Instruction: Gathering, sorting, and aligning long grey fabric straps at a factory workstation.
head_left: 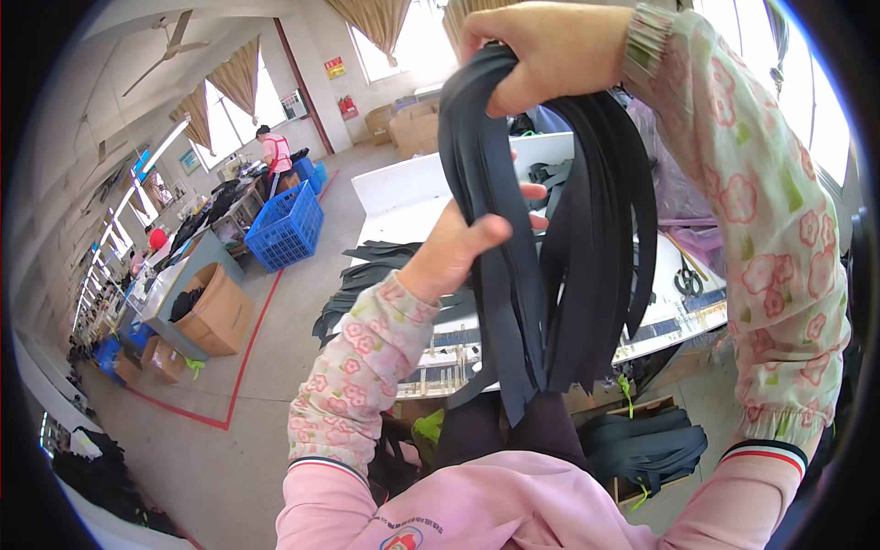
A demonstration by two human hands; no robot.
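A thick bundle of long dark grey strips (591,229), looking like zipper tapes or fabric bands, hangs folded over in front of me above the white table. My right hand (550,50) grips it at the top fold, with the thumb on the near side. Lower down, my left hand (467,243) is round the left-hand strands, its thumb in front and its fingertips showing past their far edge. Loose ends dangle below the table's front edge. More dark strips (371,275) lie on the table (390,188) left of the bundle.
Black-handled scissors (687,278) lie at the table's right. Another bundle of strips (646,445) rests low at my right on a carton. A blue crate (286,225), an open carton (215,312) and a person (275,151) in pink are off to the left.
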